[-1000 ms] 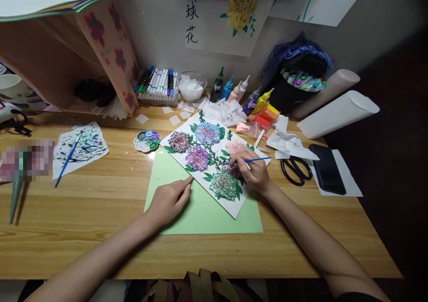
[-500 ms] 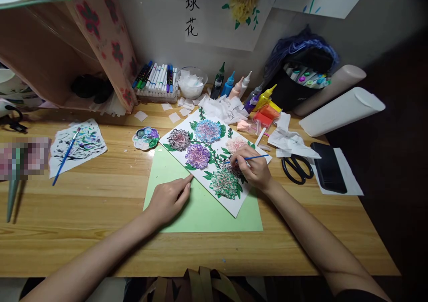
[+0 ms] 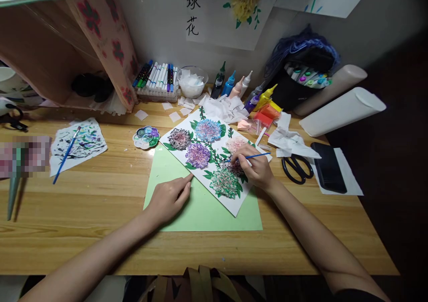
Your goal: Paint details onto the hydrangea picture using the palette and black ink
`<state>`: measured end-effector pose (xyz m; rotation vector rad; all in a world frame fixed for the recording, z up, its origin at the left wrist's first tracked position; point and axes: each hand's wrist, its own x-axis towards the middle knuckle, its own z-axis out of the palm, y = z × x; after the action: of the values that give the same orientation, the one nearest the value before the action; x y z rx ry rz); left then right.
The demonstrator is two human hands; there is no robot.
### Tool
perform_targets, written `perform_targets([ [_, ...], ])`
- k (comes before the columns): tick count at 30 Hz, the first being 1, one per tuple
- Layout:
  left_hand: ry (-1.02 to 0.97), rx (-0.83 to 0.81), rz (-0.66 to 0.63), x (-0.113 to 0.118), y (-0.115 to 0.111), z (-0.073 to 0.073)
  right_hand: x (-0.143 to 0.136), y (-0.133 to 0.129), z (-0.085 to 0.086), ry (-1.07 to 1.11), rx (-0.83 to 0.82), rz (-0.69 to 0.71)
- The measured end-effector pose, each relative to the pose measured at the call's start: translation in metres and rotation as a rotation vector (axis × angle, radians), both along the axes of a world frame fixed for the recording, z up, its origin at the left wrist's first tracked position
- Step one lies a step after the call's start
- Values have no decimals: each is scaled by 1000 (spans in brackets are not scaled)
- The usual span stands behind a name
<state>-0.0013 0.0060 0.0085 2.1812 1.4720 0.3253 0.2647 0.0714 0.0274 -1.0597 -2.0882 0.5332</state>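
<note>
Pinched in my right hand (image 3: pixel 254 167) is a slim blue paintbrush (image 3: pixel 259 155), its tip low over a dark flower cluster on the white sheet (image 3: pixel 236 206). That sheet lies turned at an angle on green paper (image 3: pixel 174 217). It carries several ruffled flowers, among them a purple one (image 3: pixel 198 155), a blue one (image 3: pixel 207 130) and a green-edged one (image 3: pixel 224 182), with painted green leaves between them. My left hand (image 3: pixel 169 199) rests on the green paper, index finger stretched to the sheet's lower left edge, the other fingers loosely bent and holding nothing.
A flower-shaped paint palette (image 3: pixel 146 138) sits left of the sheet. Another brush (image 3: pixel 67 155) lies on paint-stained paper (image 3: pixel 95 148). Behind are markers (image 3: pixel 157 76), a bowl of paper scraps (image 3: pixel 192 83) and paint bottles (image 3: pixel 228 85). Black-handled scissors (image 3: pixel 297 169) and a phone (image 3: pixel 328 167) lie right.
My right hand and the paintbrush have shifted very slightly, with the brush's rear end a little farther right. My left hand and the sheet stay in place.
</note>
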Motion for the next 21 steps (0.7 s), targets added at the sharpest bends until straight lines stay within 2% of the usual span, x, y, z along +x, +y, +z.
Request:
perform_targets([
  [4, 7, -9, 1, 0, 0, 1, -1, -1, 6, 77, 31, -47],
  [9, 1, -22, -3, 2, 0, 2, -22, 3, 29, 221, 10, -45],
  [15, -15, -28, -30, 1, -2, 4, -84, 26, 53, 24, -39, 143],
  [21, -4, -6, -39, 1, -3, 1, -148, 45, 50, -91, -5, 307],
])
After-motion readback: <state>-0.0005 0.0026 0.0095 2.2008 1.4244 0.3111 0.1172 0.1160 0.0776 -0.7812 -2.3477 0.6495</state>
